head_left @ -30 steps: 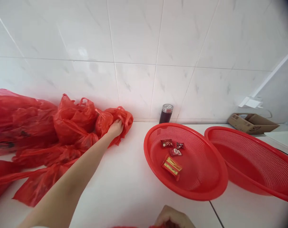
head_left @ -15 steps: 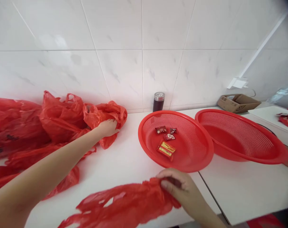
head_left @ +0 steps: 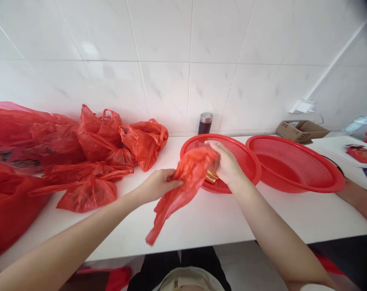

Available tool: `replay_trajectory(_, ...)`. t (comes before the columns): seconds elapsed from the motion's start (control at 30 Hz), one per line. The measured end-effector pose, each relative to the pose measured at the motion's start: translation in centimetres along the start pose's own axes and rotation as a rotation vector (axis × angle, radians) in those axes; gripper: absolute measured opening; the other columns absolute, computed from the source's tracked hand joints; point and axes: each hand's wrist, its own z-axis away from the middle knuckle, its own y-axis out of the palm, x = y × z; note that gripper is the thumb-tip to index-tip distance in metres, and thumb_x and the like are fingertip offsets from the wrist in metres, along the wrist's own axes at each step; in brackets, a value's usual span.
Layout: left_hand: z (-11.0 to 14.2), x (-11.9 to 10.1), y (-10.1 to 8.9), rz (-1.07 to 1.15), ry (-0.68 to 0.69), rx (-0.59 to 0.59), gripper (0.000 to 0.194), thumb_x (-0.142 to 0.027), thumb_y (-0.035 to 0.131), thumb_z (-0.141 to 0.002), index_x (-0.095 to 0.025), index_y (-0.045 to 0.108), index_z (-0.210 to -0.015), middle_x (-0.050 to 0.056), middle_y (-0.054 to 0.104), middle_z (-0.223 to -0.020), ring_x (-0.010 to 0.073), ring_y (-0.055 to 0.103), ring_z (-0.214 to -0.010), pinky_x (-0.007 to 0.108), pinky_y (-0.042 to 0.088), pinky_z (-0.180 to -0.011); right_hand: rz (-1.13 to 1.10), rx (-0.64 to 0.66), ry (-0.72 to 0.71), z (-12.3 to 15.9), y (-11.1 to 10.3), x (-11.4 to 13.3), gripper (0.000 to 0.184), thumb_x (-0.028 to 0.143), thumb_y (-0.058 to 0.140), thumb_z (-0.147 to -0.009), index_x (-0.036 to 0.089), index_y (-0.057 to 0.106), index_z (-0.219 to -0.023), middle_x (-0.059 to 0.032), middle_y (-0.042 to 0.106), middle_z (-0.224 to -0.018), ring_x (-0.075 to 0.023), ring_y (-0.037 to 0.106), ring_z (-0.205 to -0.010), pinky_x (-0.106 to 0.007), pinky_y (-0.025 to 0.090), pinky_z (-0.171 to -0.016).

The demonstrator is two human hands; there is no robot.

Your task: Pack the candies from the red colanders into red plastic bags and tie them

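A crumpled red plastic bag (head_left: 186, 178) is stretched between my two hands above the white table (head_left: 214, 222). My left hand (head_left: 157, 185) pinches its left side between thumb and fingers. At the bag's upper right end, my right hand (head_left: 228, 162) is closed on it, over the near red basket (head_left: 252, 171). One handle of the bag dangles toward the table's front. Gold-wrapped snacks (head_left: 212, 176) show in that basket, partly hidden by the bag and my right hand.
Several red plastic bags (head_left: 100, 137), some with things inside, are heaped at the left. A second red basket (head_left: 292, 167) adjoins the first. Behind stand a dark tumbler (head_left: 205, 125) and a cardboard box (head_left: 303, 131). Another person's arm (head_left: 357, 202) is at the right.
My left hand has left the heaped bags and moved right to grip the bag in my right hand. My right hand has lifted that bag up and over the near basket.
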Motion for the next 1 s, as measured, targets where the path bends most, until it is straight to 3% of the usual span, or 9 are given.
replay_trajectory(0.07, -0.9, 0.5, 0.6, 0.100, -0.011, -0.059, 0.023, -0.041, 0.069, -0.076, -0.019, 0.068, -0.079, 0.004, 0.069, -0.076, 0.0212, 0.062, -0.065, 0.029, 0.043, -0.057, 0.094, -0.158, -0.165, 1.0, 1.8, -0.6, 0.042, 0.055, 0.051, -0.089, 0.027, 0.047, -0.121, -0.0082, 0.054, -0.125, -0.0199, 0.063, -0.093, -0.033, 0.054, -0.073)
replay_trajectory(0.13, -1.5, 0.4, 0.8, 0.186, -0.009, -0.132, 0.028, -0.045, 0.066, -0.079, -0.018, 0.066, -0.087, 0.005, 0.069, -0.083, 0.0213, 0.064, -0.072, 0.030, 0.046, -0.061, 0.312, -0.204, -0.356, 3.0, 3.9, -2.0, 0.048, 0.051, 0.058, -0.086, 0.029, 0.043, -0.127, -0.0098, 0.043, -0.140, -0.0244, 0.055, -0.113, -0.038, 0.051, -0.087)
replay_trajectory(0.23, -1.3, -0.1, 1.2, 0.288, -0.001, -0.200, 0.031, -0.048, 0.067, -0.078, -0.018, 0.062, -0.084, 0.003, 0.067, -0.075, 0.0180, 0.061, -0.065, 0.028, 0.046, -0.057, 0.544, -0.010, -0.485, 5.7, 6.0, -4.3, 0.051, 0.040, 0.071, -0.079, 0.028, 0.050, -0.124, -0.0103, 0.045, -0.139, -0.0282, 0.047, -0.124, -0.043, 0.045, -0.097)
replay_trajectory(0.37, 0.8, 1.7, -0.1, 0.354, -0.013, -0.224, 0.037, -0.053, 0.069, -0.075, -0.016, 0.063, -0.081, 0.003, 0.065, -0.070, 0.0181, 0.061, -0.059, 0.028, 0.048, -0.054, 0.416, 0.203, -0.200, 5.8, 5.0, -5.0, 0.020, 0.031, 0.059, -0.087, 0.024, 0.058, -0.106, -0.0032, 0.064, -0.094, -0.0180, 0.063, -0.082, -0.033, 0.051, -0.075)
replay_trajectory(0.53, 5.0, 7.8, -4.8, 0.473, -0.177, -0.304, 0.032, -0.040, 0.081, -0.066, -0.018, 0.063, -0.081, -0.001, 0.060, -0.064, 0.0150, 0.059, -0.055, 0.025, 0.049, -0.052, 0.169, 0.202, 0.071, 4.4, 1.1, -3.6, 0.024, 0.044, 0.057, -0.089, 0.021, 0.059, -0.090, 0.0053, 0.051, -0.061, -0.0094, 0.046, -0.049, -0.023, 0.037, -0.049)
replay_trajectory(0.63, 6.8, 9.7, -5.0, 0.349, -0.248, -0.588, 0.037, -0.034, 0.086, -0.059, -0.020, 0.061, -0.082, -0.003, 0.057, -0.063, 0.0151, 0.057, -0.054, 0.023, 0.046, -0.048, 0.054, 0.119, 0.097, 4.1, 1.2, -4.3, 0.032, 0.050, 0.062, -0.084, 0.021, 0.054, -0.077, 0.0073, 0.042, -0.054, -0.0084, 0.037, -0.047, -0.023, 0.031, -0.048)
replay_trajectory(0.73, 7.5, 8.7, -1.9, 0.112, 0.004, -0.863, 0.036, -0.029, 0.084, -0.061, -0.023, 0.064, -0.090, 0.003, 0.064, -0.086, 0.0218, 0.062, -0.085, 0.031, 0.052, -0.076, 0.021, 0.132, 0.121, 4.0, 3.1, -5.8, 0.043, 0.057, 0.059, -0.085, 0.021, 0.043, -0.066, 0.0073, 0.038, -0.050, -0.0087, 0.032, -0.045, -0.024, 0.027, -0.046)
replay_trajectory(0.87, 6.9, 5.6, 3.0, -0.028, 0.262, -0.689, 0.062, -0.016, 0.084, -0.058, -0.031, 0.065, -0.116, 0.007, 0.056, -0.130, 0.0307, 0.050, -0.121, 0.041, 0.037, -0.105, 0.092, 0.241, 0.090, 4.2, 5.8, -6.2, 0.045, 0.059, 0.056, -0.086, 0.020, 0.046, -0.066, 0.0043, 0.042, -0.058, -0.0095, 0.037, -0.052, -0.023, 0.032, -0.050)
replay_trajectory(1.0, 5.5, 3.3, 2.9, -0.062, 0.369, -0.515, 0.041, -0.008, 0.069, -0.070, -0.031, 0.074, -0.103, 0.007, 0.065, -0.110, 0.0290, 0.057, -0.105, 0.038, 0.044, -0.095, 0.151, 0.416, 0.089, 3.6, 6.0, -3.9, 0.045, 0.060, 0.051, -0.089, 0.020, 0.052, -0.069, 0.0037, 0.046, -0.058, -0.0096, 0.043, -0.051, -0.022, 0.034, -0.048)
